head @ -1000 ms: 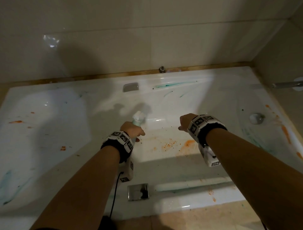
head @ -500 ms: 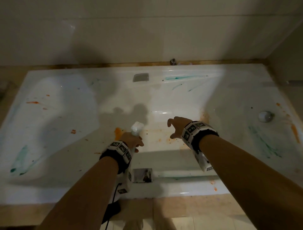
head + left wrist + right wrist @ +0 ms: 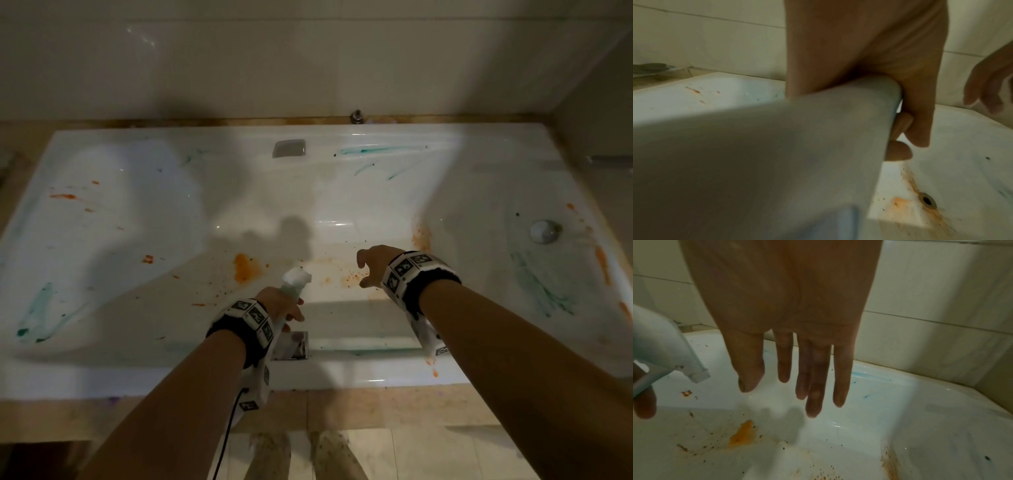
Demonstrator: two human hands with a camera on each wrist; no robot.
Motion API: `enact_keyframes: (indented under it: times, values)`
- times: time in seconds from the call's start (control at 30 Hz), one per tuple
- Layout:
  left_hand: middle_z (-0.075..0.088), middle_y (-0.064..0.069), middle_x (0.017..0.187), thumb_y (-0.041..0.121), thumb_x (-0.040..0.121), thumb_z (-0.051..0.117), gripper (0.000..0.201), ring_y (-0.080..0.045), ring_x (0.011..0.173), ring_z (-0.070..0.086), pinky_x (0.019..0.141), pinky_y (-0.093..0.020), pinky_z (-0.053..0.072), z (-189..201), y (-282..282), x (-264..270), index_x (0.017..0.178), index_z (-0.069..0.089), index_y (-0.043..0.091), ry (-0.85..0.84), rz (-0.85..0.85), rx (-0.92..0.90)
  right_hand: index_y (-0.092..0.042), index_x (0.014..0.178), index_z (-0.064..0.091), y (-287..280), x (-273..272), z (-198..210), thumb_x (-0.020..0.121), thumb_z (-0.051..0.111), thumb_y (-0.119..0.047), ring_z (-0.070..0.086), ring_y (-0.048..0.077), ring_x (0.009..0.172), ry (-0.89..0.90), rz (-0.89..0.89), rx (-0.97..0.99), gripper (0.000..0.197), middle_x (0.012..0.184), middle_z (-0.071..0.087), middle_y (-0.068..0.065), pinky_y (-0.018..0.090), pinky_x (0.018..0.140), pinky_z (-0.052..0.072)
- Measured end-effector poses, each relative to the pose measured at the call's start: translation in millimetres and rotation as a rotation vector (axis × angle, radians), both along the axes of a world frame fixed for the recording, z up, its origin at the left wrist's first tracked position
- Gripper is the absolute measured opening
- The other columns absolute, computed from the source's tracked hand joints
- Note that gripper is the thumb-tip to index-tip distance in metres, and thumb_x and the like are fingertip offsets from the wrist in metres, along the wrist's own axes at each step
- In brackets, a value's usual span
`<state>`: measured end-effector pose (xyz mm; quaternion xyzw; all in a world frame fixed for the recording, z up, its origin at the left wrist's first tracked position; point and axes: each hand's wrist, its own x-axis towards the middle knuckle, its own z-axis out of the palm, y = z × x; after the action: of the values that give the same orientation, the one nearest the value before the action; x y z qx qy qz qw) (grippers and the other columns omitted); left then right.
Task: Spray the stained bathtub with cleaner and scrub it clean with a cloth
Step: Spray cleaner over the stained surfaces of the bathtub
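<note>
A white bathtub (image 3: pixel 342 373) fills the head view, marked with orange splatter (image 3: pixel 245 269) on its floor and teal smears (image 3: pixel 380 149) on the far wall and both ends. My left hand (image 3: pixel 282 303) grips a white spray bottle (image 3: pixel 295 282) over the tub's near middle; its body (image 3: pixel 777 154) fills the left wrist view with my fingers (image 3: pixel 898 150) curled round it. The nozzle (image 3: pixel 682 356) points into the tub. My right hand (image 3: pixel 371 265) hovers to the right of it, fingers (image 3: pixel 813 394) straight and spread, holding nothing. No cloth is in view.
A round drain plug (image 3: pixel 544 231) sits at the tub's right end, and a grey overflow plate (image 3: pixel 288 148) on the far wall. A chrome plate (image 3: pixel 291 344) is set in the near rim. A metal fitting (image 3: pixel 357 116) stands at the tiled wall. Beige floor tiles lie below.
The view has pulled back from the tub, showing its near rim and the floor. Both hands have drawn nearer the near rim, the left still holding the bottle, and the right fingers have spread.
</note>
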<state>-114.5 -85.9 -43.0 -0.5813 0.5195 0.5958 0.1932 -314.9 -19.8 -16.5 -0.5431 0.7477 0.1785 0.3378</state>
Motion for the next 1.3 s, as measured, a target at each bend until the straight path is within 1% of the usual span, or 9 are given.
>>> enact_keyframes:
  times: [0.17,0.37,0.5,0.63,0.73,0.87,0.97,1.07,1.3]
  values:
    - [0.06,-0.012,0.076,0.009,0.08,0.068,0.017,-0.027,0.068,0.056,0.072,-0.041,0.056,-15.9,26.7,0.6,0.066,0.058,0.007,-0.113,-0.016,-0.126,-0.011,0.124,0.045,14.3,-3.8,-3.0,0.091,0.058,-0.03,0.05,0.026,0.117,0.023,0.0,0.001,0.041,0.127,0.052,0.009,0.035,0.094,0.041]
    - [0.06,-0.012,0.084,0.007,0.081,0.066,0.02,-0.028,0.082,0.061,0.088,-0.041,0.054,-16.3,41.0,-0.4,0.064,0.055,0.008,-0.131,-0.026,-0.144,-0.012,0.121,0.047,24.8,-5.6,-6.7,0.091,0.057,-0.03,0.052,0.026,0.115,0.024,0.004,-0.019,0.036,0.126,0.052,0.007,0.034,0.093,0.042]
    - [0.057,-0.008,0.084,0.002,0.083,0.065,0.011,-0.023,0.073,0.056,0.078,-0.036,0.054,-13.4,48.4,-5.6,0.093,0.065,0.007,-0.031,0.016,-0.075,-0.011,0.118,0.05,28.1,-4.4,-11.0,0.093,0.053,-0.033,0.054,0.027,0.113,0.04,0.016,-0.018,0.033,0.125,0.054,0.008,0.036,0.094,0.045]
    - [0.066,-0.017,0.096,0.008,0.081,0.068,0.009,-0.032,0.092,0.063,0.09,-0.042,0.054,-17.8,53.9,-9.8,0.087,0.066,0.002,-0.065,-0.037,-0.166,-0.013,0.115,0.05,30.2,-4.4,-18.0,0.094,0.05,-0.035,0.054,0.027,0.112,0.041,0.023,-0.022,0.03,0.125,0.054,0.008,0.039,0.095,0.045]
    - [0.069,-0.018,0.099,0.012,0.078,0.07,0.023,-0.033,0.093,0.067,0.086,-0.043,0.056,-19.4,55.8,-9.0,0.095,0.068,-0.004,-0.115,-0.024,-0.225,-0.015,0.113,0.051,31.5,-6.6,-20.9,0.093,0.051,-0.035,0.054,0.027,0.11,0.049,0.02,-0.022,0.028,0.123,0.055,0.007,0.04,0.095,0.046]
    - [0.062,-0.014,0.076,0.007,0.082,0.066,0.009,-0.026,0.064,0.058,0.059,-0.031,0.055,-16.7,60.0,-9.6,0.076,0.065,0.001,-0.032,0.047,-0.106,-0.014,0.114,0.051,30.5,-9.1,-24.3,0.094,0.051,-0.034,0.055,0.027,0.11,0.051,0.03,-0.02,0.029,0.122,0.055,0.006,0.039,0.094,0.047]
    - [0.053,-0.004,0.076,-0.004,0.081,0.065,0.02,-0.017,0.062,0.05,0.043,-0.019,0.049,-10.3,68.3,-16.3,0.096,0.065,0.008,0.029,-0.054,-0.027,-0.015,0.113,0.052,30.2,-11.0,-26.9,0.094,0.05,-0.035,0.055,0.027,0.109,0.047,0.03,-0.025,0.028,0.121,0.055,0.006,0.041,0.094,0.047]
    - [0.053,-0.005,0.073,0.001,0.082,0.066,0.027,-0.017,0.058,0.05,0.05,-0.024,0.05,-15.8,78.1,-28.3,0.108,0.061,0.006,0.029,-0.151,-0.022,-0.015,0.113,0.051,31.9,-17.0,-29.8,0.094,0.049,-0.035,0.054,0.027,0.11,0.037,0.02,-0.029,0.028,0.123,0.055,0.007,0.04,0.095,0.046]
    - [0.053,-0.005,0.069,0.012,0.086,0.065,0.01,-0.018,0.058,0.051,0.065,-0.035,0.054,-30.7,97.9,-37.7,0.087,0.058,0.006,-0.041,-0.278,-0.014,-0.013,0.114,0.052,45.1,-40.6,-31.4,0.095,0.049,-0.033,0.055,0.027,0.108,0.074,0.013,-0.014,0.028,0.12,0.056,0.008,0.039,0.093,0.047]
